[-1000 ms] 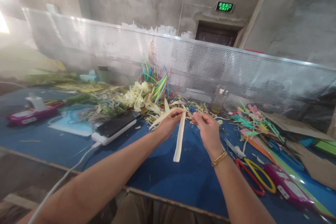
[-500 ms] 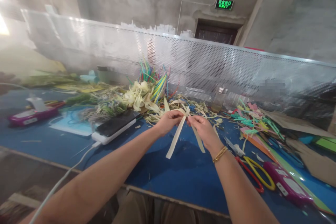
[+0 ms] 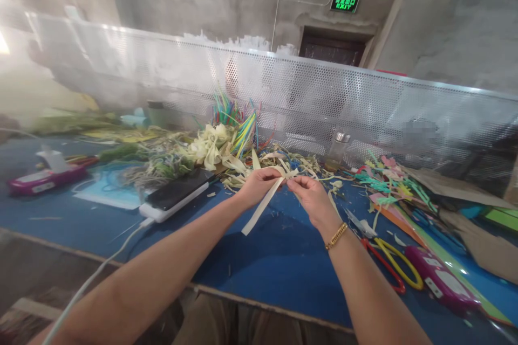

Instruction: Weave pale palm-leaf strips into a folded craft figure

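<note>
My left hand (image 3: 259, 186) and my right hand (image 3: 309, 194) meet above the blue table (image 3: 283, 259), fingertips almost touching. Both pinch the top of a pale cream leaf strip (image 3: 259, 209). The strip's long free end hangs down and to the left toward the table. My right wrist wears a gold bracelet (image 3: 337, 235). Behind my hands lies a heap of pale strips and woven pieces (image 3: 214, 148).
A phone on a white power bank (image 3: 176, 194) with a cable lies to the left. Scissors with red and yellow handles (image 3: 384, 259) and a purple tool (image 3: 441, 280) lie to the right. Coloured strips (image 3: 237, 118), a small glass jar (image 3: 336, 151) and a perforated metal screen (image 3: 324, 102) stand behind.
My hands have drawn together at the strip's top. The strip's hanging end has swung from straight down to slanting left, and the second tail seen half a second ago has gone from view.
</note>
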Demonstrator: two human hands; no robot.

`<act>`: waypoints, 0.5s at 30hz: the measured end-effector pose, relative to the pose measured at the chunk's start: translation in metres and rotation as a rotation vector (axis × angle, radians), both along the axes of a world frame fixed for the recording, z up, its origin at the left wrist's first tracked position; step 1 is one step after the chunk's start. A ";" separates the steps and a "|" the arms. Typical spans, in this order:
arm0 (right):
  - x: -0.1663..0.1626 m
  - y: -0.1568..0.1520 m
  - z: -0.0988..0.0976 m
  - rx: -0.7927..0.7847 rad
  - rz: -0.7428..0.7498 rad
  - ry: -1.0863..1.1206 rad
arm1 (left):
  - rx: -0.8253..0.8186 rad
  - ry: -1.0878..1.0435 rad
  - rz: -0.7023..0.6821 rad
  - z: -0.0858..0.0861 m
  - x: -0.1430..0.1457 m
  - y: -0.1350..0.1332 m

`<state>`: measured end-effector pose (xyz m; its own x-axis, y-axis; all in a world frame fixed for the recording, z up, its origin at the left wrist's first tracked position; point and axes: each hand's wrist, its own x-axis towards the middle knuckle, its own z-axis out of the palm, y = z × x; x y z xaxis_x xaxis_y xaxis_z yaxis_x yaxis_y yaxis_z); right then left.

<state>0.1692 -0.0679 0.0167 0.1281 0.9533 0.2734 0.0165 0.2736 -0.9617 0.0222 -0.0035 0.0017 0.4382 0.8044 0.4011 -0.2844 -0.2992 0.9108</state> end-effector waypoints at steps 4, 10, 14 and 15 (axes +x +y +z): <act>-0.001 0.002 -0.003 0.032 -0.069 -0.034 | -0.019 -0.027 -0.018 -0.001 0.004 -0.003; -0.003 -0.007 0.006 0.004 0.026 -0.098 | -0.177 -0.122 -0.005 0.007 0.001 -0.007; -0.003 -0.009 0.007 -0.045 0.088 -0.116 | -0.235 -0.228 0.009 0.012 -0.006 0.002; -0.004 -0.008 0.005 -0.059 0.100 -0.105 | -0.250 -0.242 -0.003 0.012 -0.007 0.005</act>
